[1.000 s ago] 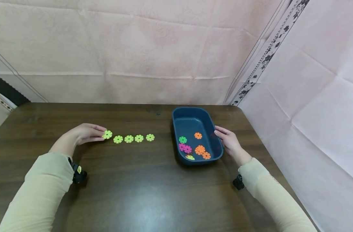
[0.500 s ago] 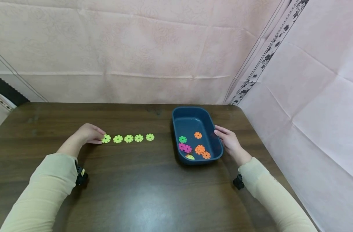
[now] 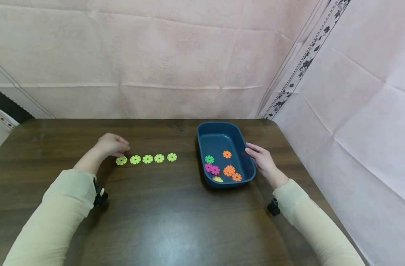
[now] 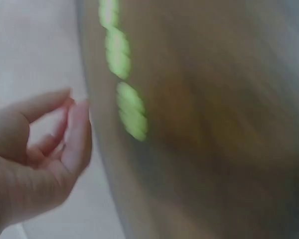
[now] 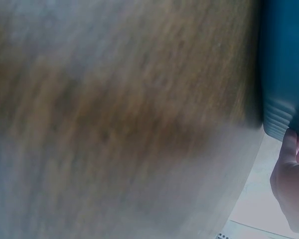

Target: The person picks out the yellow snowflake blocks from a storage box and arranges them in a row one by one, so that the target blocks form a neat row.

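Note:
My left hand [image 3: 113, 145] hovers just above the left end of a row of yellow-green, notched flower-shaped discs. Its thumb and fingers are loosely bent with nothing between them, as the left wrist view shows beside a blurred disc [image 4: 132, 112]. The leftmost disc [image 3: 121, 160] lies flat on the table, in line with several others such as the rightmost disc [image 3: 172, 157]. At the right, my right hand [image 3: 265, 162] grips the side of a dark blue plastic tub [image 3: 219, 127], thumb at the rim. In the right wrist view the fingers meet the tub's ribbed corner.
Inside the tub lie more discs: a green disc [image 3: 209, 159], two magenta discs [image 3: 215, 170], several orange discs [image 3: 227, 154] and a partly covered yellow one. The brown wooden table [image 3: 175, 214] ends at a pale cloth [image 3: 175, 66] behind and another at the right.
My left hand has set the fifth yellow-green disc down at the row's left end, let go of it, and lifted up and to the right. My right hand and the tub stay put.

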`<move>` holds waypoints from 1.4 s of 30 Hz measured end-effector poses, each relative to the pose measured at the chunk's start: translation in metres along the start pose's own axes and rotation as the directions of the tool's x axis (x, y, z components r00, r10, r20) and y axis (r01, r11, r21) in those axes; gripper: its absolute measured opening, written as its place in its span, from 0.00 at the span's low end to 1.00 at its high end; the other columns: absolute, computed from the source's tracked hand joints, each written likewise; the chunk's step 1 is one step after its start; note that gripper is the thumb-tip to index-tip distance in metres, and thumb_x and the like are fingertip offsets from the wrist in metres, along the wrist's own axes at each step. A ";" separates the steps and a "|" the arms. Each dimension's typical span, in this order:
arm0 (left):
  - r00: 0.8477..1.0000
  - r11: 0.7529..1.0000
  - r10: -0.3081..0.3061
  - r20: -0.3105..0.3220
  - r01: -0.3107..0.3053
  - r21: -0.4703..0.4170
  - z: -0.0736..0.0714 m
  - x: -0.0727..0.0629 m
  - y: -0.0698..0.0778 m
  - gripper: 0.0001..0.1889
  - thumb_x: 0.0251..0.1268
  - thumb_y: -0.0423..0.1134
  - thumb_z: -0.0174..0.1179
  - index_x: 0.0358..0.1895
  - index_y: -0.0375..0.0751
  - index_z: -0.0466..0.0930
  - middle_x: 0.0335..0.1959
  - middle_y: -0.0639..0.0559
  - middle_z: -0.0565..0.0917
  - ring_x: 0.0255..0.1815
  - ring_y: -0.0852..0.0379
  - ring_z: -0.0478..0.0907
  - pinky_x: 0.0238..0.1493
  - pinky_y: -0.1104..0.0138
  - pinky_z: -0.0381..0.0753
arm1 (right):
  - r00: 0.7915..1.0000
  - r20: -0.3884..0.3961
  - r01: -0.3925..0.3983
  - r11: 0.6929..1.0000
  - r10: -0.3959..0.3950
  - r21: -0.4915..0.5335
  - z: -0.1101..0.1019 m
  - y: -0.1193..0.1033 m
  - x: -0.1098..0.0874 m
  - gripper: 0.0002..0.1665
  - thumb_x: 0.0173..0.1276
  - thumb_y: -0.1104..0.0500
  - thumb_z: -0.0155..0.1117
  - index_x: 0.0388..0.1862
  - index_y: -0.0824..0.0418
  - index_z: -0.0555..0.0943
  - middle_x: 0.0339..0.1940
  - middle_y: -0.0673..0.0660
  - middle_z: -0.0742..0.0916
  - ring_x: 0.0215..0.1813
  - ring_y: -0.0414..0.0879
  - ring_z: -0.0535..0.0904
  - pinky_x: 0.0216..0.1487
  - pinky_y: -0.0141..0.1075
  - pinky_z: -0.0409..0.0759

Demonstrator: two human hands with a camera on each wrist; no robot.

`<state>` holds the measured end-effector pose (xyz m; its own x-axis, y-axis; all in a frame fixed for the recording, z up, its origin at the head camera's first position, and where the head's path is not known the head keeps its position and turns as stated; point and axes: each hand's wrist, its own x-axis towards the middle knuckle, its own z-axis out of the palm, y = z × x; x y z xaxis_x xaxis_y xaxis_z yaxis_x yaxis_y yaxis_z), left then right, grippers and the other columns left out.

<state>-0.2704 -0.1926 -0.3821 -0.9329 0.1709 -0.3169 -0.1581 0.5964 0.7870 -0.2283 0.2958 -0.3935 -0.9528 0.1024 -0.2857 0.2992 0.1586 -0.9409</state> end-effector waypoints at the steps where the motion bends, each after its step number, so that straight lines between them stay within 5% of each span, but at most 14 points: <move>1: 0.999 0.999 0.038 0.014 -0.038 -0.009 0.003 0.003 0.009 0.22 0.64 0.35 0.56 0.56 0.22 0.70 0.49 0.33 0.78 0.35 0.57 0.82 0.43 0.65 0.84 | 1.000 0.001 0.001 1.000 -0.001 -0.004 0.000 0.000 0.000 0.31 0.70 0.51 0.55 0.70 0.58 0.64 0.68 0.61 0.71 0.42 0.30 0.79 0.44 0.23 0.80; 5: 0.985 0.985 0.152 0.087 -0.143 -0.097 0.022 0.016 0.054 0.23 0.65 0.36 0.56 0.59 0.25 0.67 0.57 0.30 0.73 0.41 0.54 0.82 0.51 0.62 0.82 | 1.000 -0.002 -0.001 1.000 0.001 -0.003 -0.001 -0.001 0.000 0.31 0.70 0.51 0.54 0.70 0.58 0.64 0.69 0.62 0.70 0.43 0.31 0.79 0.44 0.23 0.80; 11: 0.939 0.954 0.257 0.230 -0.208 -0.217 0.072 0.029 0.126 0.22 0.66 0.36 0.56 0.60 0.27 0.69 0.58 0.31 0.73 0.47 0.50 0.79 0.56 0.57 0.78 | 1.000 -0.012 -0.008 1.000 0.008 0.003 -0.002 0.001 0.002 0.30 0.70 0.51 0.55 0.69 0.57 0.65 0.68 0.62 0.71 0.43 0.32 0.79 0.44 0.23 0.80; 17: 0.895 0.955 0.270 0.355 -0.204 -0.213 0.120 0.037 0.167 0.19 0.65 0.38 0.58 0.55 0.32 0.75 0.50 0.40 0.79 0.48 0.48 0.80 0.52 0.61 0.81 | 1.000 0.000 -0.007 1.000 0.007 0.001 -0.001 -0.001 0.001 0.30 0.71 0.51 0.54 0.70 0.56 0.65 0.69 0.61 0.70 0.48 0.35 0.77 0.46 0.24 0.80; 26: 0.821 0.979 0.197 0.536 -0.140 -0.147 0.176 0.042 0.181 0.18 0.65 0.38 0.58 0.55 0.32 0.75 0.58 0.38 0.77 0.59 0.43 0.74 0.55 0.61 0.79 | 1.000 -0.019 -0.005 1.000 0.004 -0.014 0.001 0.002 0.004 0.29 0.71 0.50 0.54 0.69 0.56 0.66 0.68 0.60 0.71 0.49 0.36 0.77 0.50 0.27 0.80; 33: 0.811 0.995 0.081 0.580 -0.103 0.005 0.202 0.043 0.181 0.13 0.63 0.36 0.59 0.48 0.34 0.80 0.52 0.40 0.81 0.48 0.49 0.79 0.48 0.64 0.83 | 1.000 -0.025 -0.016 1.000 0.016 -0.013 0.000 0.002 0.003 0.30 0.70 0.50 0.55 0.69 0.55 0.66 0.68 0.60 0.71 0.47 0.34 0.78 0.50 0.27 0.80; 38: 0.775 0.983 0.029 0.632 -0.137 0.122 0.210 0.043 0.180 0.11 0.62 0.35 0.60 0.46 0.35 0.81 0.43 0.45 0.82 0.39 0.55 0.79 0.45 0.65 0.84 | 1.000 -0.019 -0.015 1.000 0.015 -0.016 -0.001 0.003 0.004 0.30 0.70 0.49 0.55 0.69 0.55 0.66 0.68 0.60 0.72 0.46 0.34 0.78 0.48 0.26 0.80; 42: 0.741 0.948 -0.007 0.671 -0.208 0.240 0.213 0.042 0.181 0.08 0.59 0.34 0.62 0.41 0.37 0.82 0.38 0.49 0.81 0.39 0.56 0.79 0.46 0.64 0.83 | 1.000 -0.017 -0.015 1.000 0.015 0.003 -0.002 0.003 0.005 0.30 0.70 0.50 0.55 0.69 0.56 0.66 0.65 0.59 0.74 0.43 0.33 0.79 0.44 0.25 0.81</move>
<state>-0.2698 0.0895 -0.3657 -0.4732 0.6492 -0.5955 0.1221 0.7178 0.6855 -0.2322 0.2982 -0.3970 -0.9472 0.1218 -0.2967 0.3133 0.1539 -0.9371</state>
